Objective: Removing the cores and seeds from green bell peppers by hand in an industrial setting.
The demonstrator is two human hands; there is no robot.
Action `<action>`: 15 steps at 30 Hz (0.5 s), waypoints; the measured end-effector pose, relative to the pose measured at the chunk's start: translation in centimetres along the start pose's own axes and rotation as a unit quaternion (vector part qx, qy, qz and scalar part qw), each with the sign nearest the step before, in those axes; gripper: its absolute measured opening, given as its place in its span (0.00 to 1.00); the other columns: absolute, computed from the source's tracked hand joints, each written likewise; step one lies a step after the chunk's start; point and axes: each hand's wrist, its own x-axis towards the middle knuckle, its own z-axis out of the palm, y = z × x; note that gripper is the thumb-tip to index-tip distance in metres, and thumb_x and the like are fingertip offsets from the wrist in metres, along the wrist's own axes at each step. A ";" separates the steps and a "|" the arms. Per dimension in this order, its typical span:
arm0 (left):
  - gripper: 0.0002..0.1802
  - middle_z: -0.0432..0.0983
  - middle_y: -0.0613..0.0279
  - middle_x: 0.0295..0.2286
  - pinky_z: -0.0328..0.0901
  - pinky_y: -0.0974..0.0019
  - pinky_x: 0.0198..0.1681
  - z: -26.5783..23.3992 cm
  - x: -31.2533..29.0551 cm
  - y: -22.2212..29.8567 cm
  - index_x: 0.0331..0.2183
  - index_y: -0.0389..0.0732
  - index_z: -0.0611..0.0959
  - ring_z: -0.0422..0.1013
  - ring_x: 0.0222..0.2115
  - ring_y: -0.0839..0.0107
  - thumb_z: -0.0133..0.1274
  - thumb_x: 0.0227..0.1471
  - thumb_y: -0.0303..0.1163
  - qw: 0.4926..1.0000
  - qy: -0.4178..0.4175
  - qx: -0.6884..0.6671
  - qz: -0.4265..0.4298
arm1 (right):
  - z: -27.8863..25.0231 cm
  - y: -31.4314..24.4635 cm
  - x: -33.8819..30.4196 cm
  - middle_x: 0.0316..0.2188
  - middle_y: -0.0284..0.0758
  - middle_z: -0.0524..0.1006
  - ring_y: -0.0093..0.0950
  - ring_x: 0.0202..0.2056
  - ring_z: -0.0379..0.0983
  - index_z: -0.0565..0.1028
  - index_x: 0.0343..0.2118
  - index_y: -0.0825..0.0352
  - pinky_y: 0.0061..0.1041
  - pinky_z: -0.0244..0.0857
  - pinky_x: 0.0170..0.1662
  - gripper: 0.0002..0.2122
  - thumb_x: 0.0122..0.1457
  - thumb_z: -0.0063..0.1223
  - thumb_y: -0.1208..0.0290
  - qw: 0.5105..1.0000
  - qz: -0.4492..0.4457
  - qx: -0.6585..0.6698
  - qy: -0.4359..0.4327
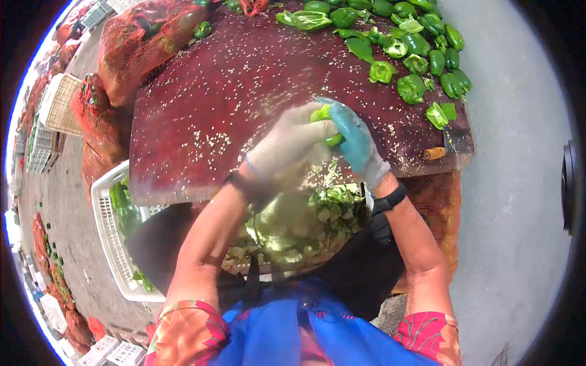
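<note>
A green bell pepper (334, 140) is held between my two gloved hands, above the near part of the dark red tabletop (232, 116). My left hand (290, 135), in a whitish glove slightly smeared by motion, has its fingers closed on the pepper's left side. On the other side my right hand (356, 137), in a teal-coated glove, grips the same pepper. The fingers hide much of it. Pale seeds (213, 143) lie scattered over the tabletop. Below my hands a crate holds pale green pepper scraps (332, 213).
Many green peppers (417, 46), some cut open, cover the far right of the table. A short wooden handle (434, 154) lies near the right edge. Red mesh sacks (131, 55) stand at the left. A white plastic crate (113, 268) with peppers sits at the lower left.
</note>
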 end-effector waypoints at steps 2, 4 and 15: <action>0.21 0.78 0.63 0.45 0.71 0.67 0.47 -1.1 0.0 -1.9 0.54 0.36 0.77 0.74 0.42 0.74 0.56 0.61 0.34 1.000 0.001 -0.021 0.003 | -0.1 1.6 0.2 0.47 0.30 0.77 0.19 0.47 0.73 0.71 0.59 0.65 0.23 0.71 0.48 0.21 0.70 0.47 0.57 1.000 -0.002 0.008 -0.015; 0.21 0.78 0.62 0.45 0.71 0.66 0.47 -1.2 0.0 -2.8 0.54 0.36 0.77 0.74 0.43 0.73 0.55 0.62 0.34 0.999 -0.003 -0.047 0.000 | -0.5 3.2 0.3 0.44 0.28 0.77 0.18 0.44 0.73 0.72 0.58 0.63 0.23 0.72 0.43 0.20 0.70 0.45 0.56 1.000 0.000 0.013 -0.002; 0.24 0.75 0.68 0.39 0.66 0.74 0.40 -2.3 -0.3 -4.3 0.58 0.34 0.71 0.68 0.35 0.83 0.49 0.61 0.22 0.980 0.087 0.071 0.165 | -0.1 4.9 2.5 0.49 0.29 0.75 0.19 0.48 0.71 0.71 0.58 0.65 0.24 0.66 0.55 0.21 0.73 0.38 0.56 0.998 -0.050 0.036 -0.013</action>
